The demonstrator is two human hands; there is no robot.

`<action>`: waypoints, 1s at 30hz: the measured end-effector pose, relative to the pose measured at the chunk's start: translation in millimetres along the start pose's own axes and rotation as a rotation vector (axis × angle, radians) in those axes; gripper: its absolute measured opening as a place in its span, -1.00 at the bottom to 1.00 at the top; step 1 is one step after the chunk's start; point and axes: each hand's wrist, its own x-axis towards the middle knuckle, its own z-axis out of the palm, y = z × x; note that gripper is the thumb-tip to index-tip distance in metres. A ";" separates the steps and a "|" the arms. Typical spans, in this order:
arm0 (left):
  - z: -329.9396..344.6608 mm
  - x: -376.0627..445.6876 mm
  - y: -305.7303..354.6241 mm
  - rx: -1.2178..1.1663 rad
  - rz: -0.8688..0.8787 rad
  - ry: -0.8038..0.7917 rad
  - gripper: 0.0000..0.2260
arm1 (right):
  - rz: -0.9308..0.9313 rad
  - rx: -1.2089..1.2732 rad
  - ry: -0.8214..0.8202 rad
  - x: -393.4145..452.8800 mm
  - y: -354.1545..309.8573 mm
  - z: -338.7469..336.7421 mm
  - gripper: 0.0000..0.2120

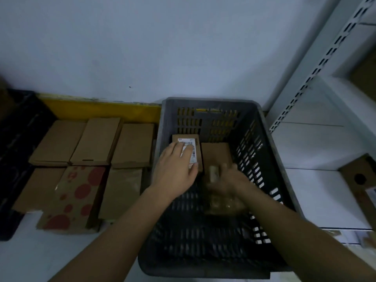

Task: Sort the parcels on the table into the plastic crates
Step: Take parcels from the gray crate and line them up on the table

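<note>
Both hands are down inside the grey plastic crate (213, 123) on the right side of the table (26, 259). The left hand (175, 169) lies flat on a small cardboard parcel with a white barcode label (190, 148), fingers straight and spread over the label, thumb along the box's near right edge. That parcel sits at the far left of the crate floor, long axis running away from the camera toward the back wall, label facing up.

Just to its right is a second plain brown parcel (216, 154), lying flat and pointing the same way, close beside the labelled one; can't tell if they actually touch.

The right hand (227, 180) is badly motion-blurred. It's over the near end of that brown parcel, and there's something pale and crinkly-looking (221, 202) at it, but honestly I can't tell whether the fingers are curled on it or loose.

Left of the crate, six more flat parcels lie on the table in two rows of three, all with their long axes front to back. The near middle one is the box with red spots (71, 198). A black crate (18, 139) sits at the far left edge, and white metal shelving (325, 139) stands on the right.
</note>
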 end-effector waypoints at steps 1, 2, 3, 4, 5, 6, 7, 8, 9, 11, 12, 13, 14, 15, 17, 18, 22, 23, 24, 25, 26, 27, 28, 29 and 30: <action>-3.1 1.7 7.9 -0.120 -0.016 -0.035 -0.42 | -0.017 0.063 0.052 -4.3 -0.8 -17.6 0.05; -3.8 4.4 14.7 -0.265 -0.051 -0.104 -0.39 | -0.053 0.101 0.098 -9.8 -2.0 -37.2 0.08; -2.6 8.5 19.4 -0.431 -0.097 -0.199 -0.35 | -0.094 0.138 0.132 -12.9 -1.6 -54.2 0.12; -2.9 13.0 23.7 -0.622 -0.153 -0.304 -0.29 | -0.131 0.169 0.163 -16.3 -1.3 -70.8 0.14; -2.8 17.8 27.0 -0.801 -0.214 -0.386 -0.22 | -0.163 0.206 0.191 -21.1 -1.7 -84.8 0.16; -1.5 23.1 29.2 -0.939 -0.269 -0.422 -0.15 | -0.191 0.234 0.220 -24.8 -2.5 -96.3 0.16; -0.8 28.5 31.8 -1.031 -0.315 -0.415 -0.10 | -0.222 0.262 0.250 -27.3 -2.9 -104.8 0.13; -1.5 34.6 34.0 -1.092 -0.354 -0.376 -0.07 | -0.248 0.295 0.280 -27.7 -2.8 -109.4 0.08; -3.0 40.8 35.6 -1.125 -0.390 -0.315 -0.07 | -0.280 0.341 0.311 -25.1 -1.6 -111.2 -0.01; -3.6 50.9 33.0 -1.157 -0.466 -0.189 -0.05 | -0.333 0.515 0.351 -14.4 4.5 -108.2 -0.23; -1.9 54.0 28.0 -1.180 -0.497 -0.153 -0.02 | -0.333 0.648 0.375 -7.7 8.3 -105.1 -0.29; -0.6 55.7 21.6 -1.210 -0.524 -0.137 -0.01 | -0.303 0.758 0.415 2.2 13.2 -99.0 -0.33; -0.6 55.8 15.1 -1.241 -0.546 -0.124 -0.01 | -0.250 0.802 0.454 11.4 17.4 -91.0 -0.37; 0.7 55.8 7.7 -1.265 -0.571 -0.111 -0.01 | -0.186 0.769 0.471 24.1 22.4 -78.1 -0.41; 1.2 55.7 -3.8 -1.289 -0.602 -0.081 0.00 | -0.060 0.585 0.403 52.8 33.0 -43.6 -0.41; 1.0 55.3 -7.6 -1.287 -0.613 -0.070 0.01 | -0.006 0.481 0.314 67.5 37.9 -22.4 -0.31; 2.7 51.0 -14.7 -1.255 -0.608 -0.068 0.00 | 0.125 0.177 0.016 105.8 43.0 51.1 0.19; 3.3 49.8 -15.2 -1.249 -0.604 -0.067 0.01 | 0.139 0.148 -0.017 107.4 38.3 62.8 0.24; 3.4 48.8 -15.2 -1.248 -0.600 -0.067 0.01 | 0.164 0.132 -0.032 107.6 33.0 72.2 0.26; 3.7 48.4 -15.1 -1.250 -0.596 -0.065 0.02 | 0.199 0.123 -0.034 114.1 29.0 80.9 0.23; 3.4 47.9 -14.3 -1.255 -0.594 -0.064 0.01 | 0.223 0.108 -0.023 120.0 24.6 86.8 0.18; 3.3 47.5 -13.7 -1.258 -0.599 -0.059 0.01 | 0.238 0.089 -0.013 123.7 19.8 88.8 0.11; 2.8 47.7 -13.0 -1.260 -0.602 -0.051 0.01 | 0.245 0.080 -0.004 126.1 15.1 88.1 0.05; 2.8 48.4 -14.0 -1.260 -0.601 -0.042 0.00 | 0.243 0.082 0.007 128.0 12.3 86.9 0.06; 2.0 48.8 -14.9 -1.260 -0.601 -0.034 -0.01 | 0.236 0.071 0.013 128.4 11.8 84.8 0.11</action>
